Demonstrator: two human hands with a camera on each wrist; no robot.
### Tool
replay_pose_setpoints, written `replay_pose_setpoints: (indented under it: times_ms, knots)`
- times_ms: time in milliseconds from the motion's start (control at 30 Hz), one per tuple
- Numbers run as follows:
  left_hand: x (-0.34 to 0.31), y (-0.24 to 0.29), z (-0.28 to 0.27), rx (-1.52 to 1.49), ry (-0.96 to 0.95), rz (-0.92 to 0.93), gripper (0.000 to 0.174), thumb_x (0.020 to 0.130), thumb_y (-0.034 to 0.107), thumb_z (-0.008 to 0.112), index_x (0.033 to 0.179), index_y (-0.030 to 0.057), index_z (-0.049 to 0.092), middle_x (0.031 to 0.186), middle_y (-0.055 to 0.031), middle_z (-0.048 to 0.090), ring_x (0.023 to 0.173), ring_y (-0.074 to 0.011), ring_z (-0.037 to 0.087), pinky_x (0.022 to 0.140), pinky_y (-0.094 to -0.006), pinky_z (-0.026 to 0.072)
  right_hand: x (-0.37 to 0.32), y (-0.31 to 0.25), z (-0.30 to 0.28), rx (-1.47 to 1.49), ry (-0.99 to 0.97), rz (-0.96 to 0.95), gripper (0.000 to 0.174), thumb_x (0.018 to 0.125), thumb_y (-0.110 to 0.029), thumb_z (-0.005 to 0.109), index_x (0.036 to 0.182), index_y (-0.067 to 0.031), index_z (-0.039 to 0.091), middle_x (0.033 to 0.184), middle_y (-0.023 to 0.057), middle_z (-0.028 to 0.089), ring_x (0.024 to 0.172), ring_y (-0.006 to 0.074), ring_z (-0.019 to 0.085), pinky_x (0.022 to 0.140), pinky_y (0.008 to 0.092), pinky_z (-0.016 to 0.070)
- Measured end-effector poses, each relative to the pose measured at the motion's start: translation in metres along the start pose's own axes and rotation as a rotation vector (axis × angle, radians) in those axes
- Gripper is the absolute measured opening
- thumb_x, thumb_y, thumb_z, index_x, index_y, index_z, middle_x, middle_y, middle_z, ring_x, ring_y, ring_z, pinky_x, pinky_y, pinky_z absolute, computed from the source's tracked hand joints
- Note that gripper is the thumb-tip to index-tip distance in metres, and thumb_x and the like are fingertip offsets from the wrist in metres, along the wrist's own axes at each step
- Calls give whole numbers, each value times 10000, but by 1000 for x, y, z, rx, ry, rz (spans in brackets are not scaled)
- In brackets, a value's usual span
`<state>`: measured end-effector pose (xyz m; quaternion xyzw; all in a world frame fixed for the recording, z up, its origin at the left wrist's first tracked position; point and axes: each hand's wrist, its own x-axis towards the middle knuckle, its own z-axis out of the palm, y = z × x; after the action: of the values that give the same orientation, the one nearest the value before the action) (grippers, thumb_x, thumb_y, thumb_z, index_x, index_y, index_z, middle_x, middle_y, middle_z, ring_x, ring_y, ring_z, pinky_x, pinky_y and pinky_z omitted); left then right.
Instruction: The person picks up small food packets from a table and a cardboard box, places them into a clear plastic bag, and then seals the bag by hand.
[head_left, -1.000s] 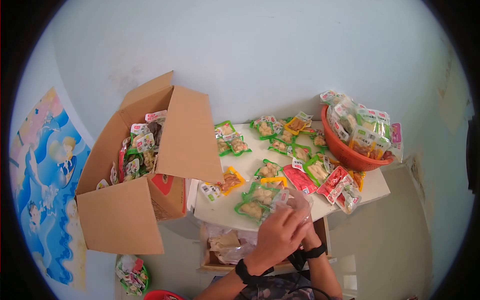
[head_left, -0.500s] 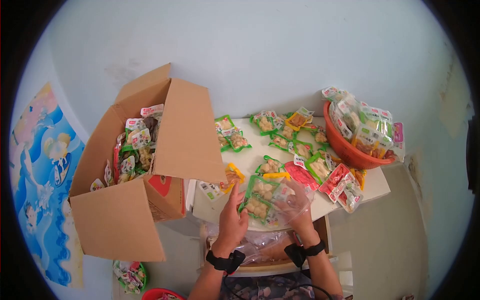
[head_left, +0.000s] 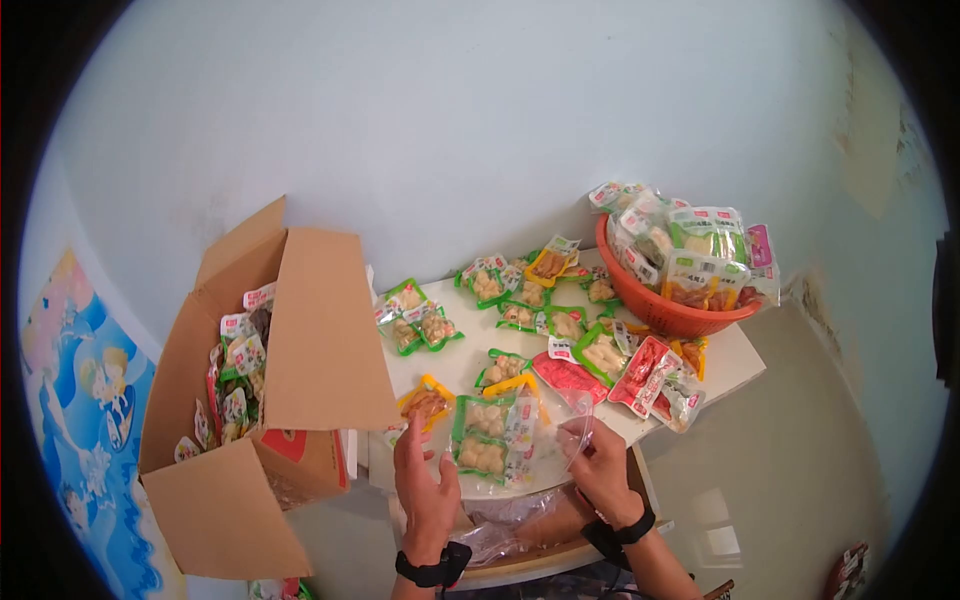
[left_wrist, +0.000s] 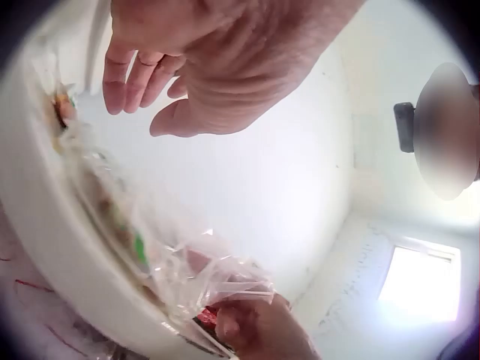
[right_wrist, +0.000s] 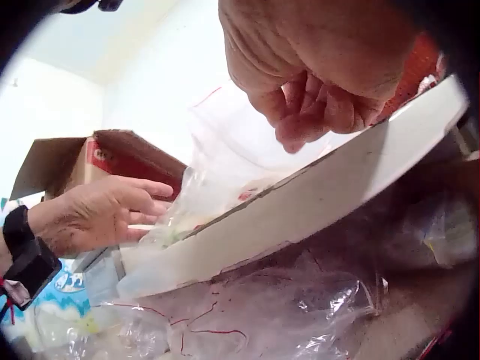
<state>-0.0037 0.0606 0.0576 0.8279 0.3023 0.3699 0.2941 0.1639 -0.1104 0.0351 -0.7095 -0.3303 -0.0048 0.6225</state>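
A clear plastic bag [head_left: 550, 440] lies at the table's front edge, with green-edged packets [head_left: 486, 437] of pale round pieces inside or under it; which, I cannot tell. My right hand [head_left: 603, 470] pinches the bag's right edge between curled fingers; the right wrist view shows this hand [right_wrist: 315, 75] above the bag [right_wrist: 217, 142]. My left hand [head_left: 428, 495] is at the bag's left side with fingers extended. In the left wrist view the left hand [left_wrist: 202, 60] holds nothing, its fingers apart from the bag [left_wrist: 187, 277].
A cardboard box [head_left: 335, 330] full of packets stands at the left. An orange basket [head_left: 665, 312] heaped with packets is at the back right. Loose packets [head_left: 568, 377] cover the white table [head_left: 700, 385] between them. Below the front edge, an open drawer [head_left: 570, 535] contains clear plastic bags.
The hands were together a second ago and have since moved apart to either side of the bag. The right hand has shifted to the bag's right edge. The head view has tilted and turned right.
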Motion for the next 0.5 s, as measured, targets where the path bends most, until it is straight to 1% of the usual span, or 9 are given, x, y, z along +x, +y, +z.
replay_pose_setpoints:
  times_ms: [100, 133, 200, 300, 333, 433, 467, 500]
  knots:
    - [18, 28, 5, -163, 33, 181, 628, 888, -50, 618, 1495, 32, 482, 1315, -167, 593, 1162, -269, 610, 890, -378, 561, 0, 16, -12, 188, 94, 118, 93, 974, -83, 687, 956, 5, 662, 747, 45, 633, 651, 94, 563, 598, 259, 462]
    - [26, 35, 10, -147, 4, 223, 581, 891, -45, 623, 1457, 26, 515, 1310, -168, 599, 1161, -273, 612, 887, -377, 564, 3, 10, -14, 229, 133, 118, 119, 1009, -82, 639, 922, -1, 643, 714, 22, 601, 650, 80, 550, 586, 267, 453]
    - [43, 48, 20, -110, -56, 306, 489, 897, -34, 632, 1381, 14, 581, 1299, -171, 609, 1158, -279, 615, 879, -375, 570, 9, 16, -15, 150, 164, 59, 138, 1016, -91, 623, 910, -3, 632, 704, 45, 599, 636, 110, 560, 579, 291, 453]
    - [83, 60, 47, 14, -152, 405, 398, 898, -20, 652, 1294, 2, 623, 1263, -163, 632, 1138, -290, 618, 874, -359, 572, 15, 17, -16, 5, 167, 4, 174, 1025, -117, 611, 890, -8, 614, 691, 91, 593, 608, 172, 572, 574, 334, 455]
    - [95, 55, 61, 43, -143, 440, 353, 903, 22, 656, 1255, 4, 632, 1219, -169, 649, 1119, -326, 618, 894, -384, 558, 16, 16, -18, -51, 161, -9, 187, 1028, -128, 608, 883, -10, 609, 688, 108, 590, 598, 195, 575, 574, 349, 456]
    - [136, 43, 95, 201, -177, 516, 312, 909, 68, 647, 1215, 5, 643, 1192, -181, 655, 1119, -367, 612, 929, -439, 529, 17, 14, -21, 2, 134, 61, 212, 1031, -151, 606, 871, -13, 596, 682, 138, 580, 590, 249, 580, 580, 378, 459]
    - [149, 41, 105, 208, -227, 478, 297, 907, 77, 619, 1192, 0, 645, 1178, -199, 655, 1132, -396, 603, 961, -477, 499, 17, 14, -22, 8, 133, 69, 216, 1032, -156, 605, 870, -13, 597, 680, 135, 583, 589, 247, 581, 579, 379, 459]
    - [162, 37, 118, 248, -247, 477, 305, 896, 65, 623, 1194, 4, 646, 1170, -195, 655, 1122, -396, 600, 951, -480, 504, 17, 13, -22, 13, 131, 76, 220, 1033, -160, 604, 869, -13, 598, 677, 133, 586, 587, 246, 582, 577, 380, 459]
